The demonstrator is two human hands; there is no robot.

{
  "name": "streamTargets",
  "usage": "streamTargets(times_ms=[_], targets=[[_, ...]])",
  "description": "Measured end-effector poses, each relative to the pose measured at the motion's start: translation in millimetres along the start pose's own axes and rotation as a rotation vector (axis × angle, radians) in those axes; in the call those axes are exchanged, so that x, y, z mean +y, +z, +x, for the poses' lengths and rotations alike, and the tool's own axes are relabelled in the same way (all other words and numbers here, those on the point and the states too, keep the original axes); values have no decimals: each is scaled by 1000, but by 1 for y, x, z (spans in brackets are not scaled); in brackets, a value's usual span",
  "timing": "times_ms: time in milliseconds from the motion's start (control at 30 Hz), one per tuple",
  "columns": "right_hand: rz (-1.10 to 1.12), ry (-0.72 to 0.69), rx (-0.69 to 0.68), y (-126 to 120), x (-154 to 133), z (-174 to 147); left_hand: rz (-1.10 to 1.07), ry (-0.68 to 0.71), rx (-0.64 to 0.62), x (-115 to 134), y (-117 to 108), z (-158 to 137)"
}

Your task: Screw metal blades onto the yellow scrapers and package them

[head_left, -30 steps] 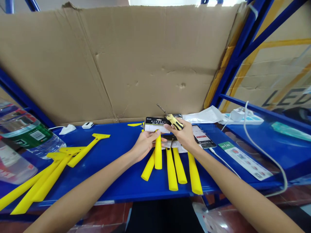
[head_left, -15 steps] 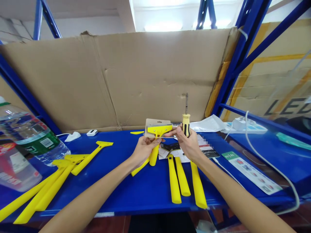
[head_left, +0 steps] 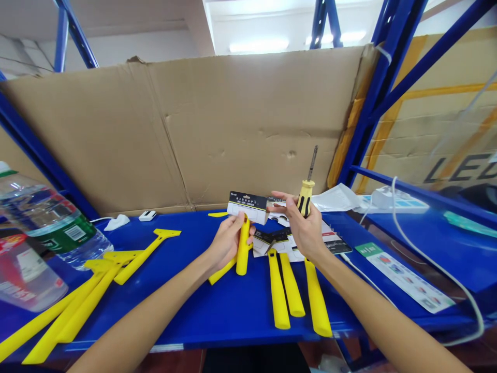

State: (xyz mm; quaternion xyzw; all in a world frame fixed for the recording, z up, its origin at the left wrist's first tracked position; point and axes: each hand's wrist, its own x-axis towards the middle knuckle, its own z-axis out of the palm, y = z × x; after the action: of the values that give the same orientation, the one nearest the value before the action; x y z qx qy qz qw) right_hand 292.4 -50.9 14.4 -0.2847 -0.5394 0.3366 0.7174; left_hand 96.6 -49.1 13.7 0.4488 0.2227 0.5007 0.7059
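Observation:
My left hand is closed around a yellow scraper, whose handle points down toward the shelf. A black-and-white printed cardboard sleeve covers the scraper's head, so its blade is hidden. My right hand grips a screwdriver with a cream and black handle, its shaft pointing up. The forefinger and other free fingers of that hand reach toward the sleeve's right edge. Just below my hands, several yellow scrapers lie with their head ends at printed cards.
More yellow scrapers are piled at the left, beside a large water bottle and a clear plastic container. A cardboard sheet stands at the back. A printed strip, white cable and power strip are on the right.
The scraper's metal-edged head was showing in front of the sleeve; now the sleeve's printed side covers it. My right hand has shifted slightly right, and the screwdriver leans more to the right.

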Motion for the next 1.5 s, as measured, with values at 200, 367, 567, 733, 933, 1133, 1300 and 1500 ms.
streamTargets(times_ms=[200,367,567,733,933,1133,1300,1500], targets=[[-136,-40,-83,-2,-1,-3,-266,-242,-176,13,-7,-3],[-226,-29,-228,0,-6,-10,-263,-419,-349,15,-18,-8],[-158,-45,-229,3,-6,-11,-210,-520,-421,8,-21,-9],[8,102,-358,7,-14,-14,-260,-490,-439,-4,-38,-6],[-69,49,-369,5,-14,-15,-262,-489,-428,-4,-39,-5],[-101,-48,-437,1,-10,-12,-258,-481,-369,7,-25,-4],[-195,-3,-347,7,-6,-12,-207,-575,-370,8,-22,-6],[28,256,-129,12,5,-11,-145,-650,-449,9,-15,-7]])
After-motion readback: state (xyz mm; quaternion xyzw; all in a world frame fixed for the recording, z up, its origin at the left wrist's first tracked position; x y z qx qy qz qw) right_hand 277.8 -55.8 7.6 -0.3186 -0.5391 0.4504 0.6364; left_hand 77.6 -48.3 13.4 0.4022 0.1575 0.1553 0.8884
